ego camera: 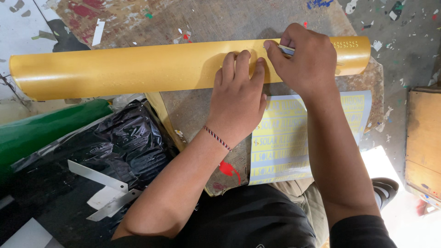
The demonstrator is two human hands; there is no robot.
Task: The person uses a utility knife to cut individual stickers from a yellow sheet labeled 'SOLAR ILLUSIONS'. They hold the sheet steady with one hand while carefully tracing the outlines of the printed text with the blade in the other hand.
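A long yellow vinyl roll (138,69) lay under both hands. The left hand (239,101) pressed it flat, fingers spread narrowly; the right hand (305,57) gripped a small blade (285,49) at the roll's surface. Cutting looked barely begun; lettered sheet (285,147) waited nearer the wrists.

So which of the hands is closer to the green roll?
The left hand. It presses on the yellow roll, nearer the green roll; the right hand holds a small tool farther away.

Yellow roll (138,69) lay lengthwise across the worn board, left end past the board's edge, surface w/ small perforated marks near the right end. Thin blade (285,49), metal w/ dark edge, sat tilted against the roll's top, mostly hidden by fingers.
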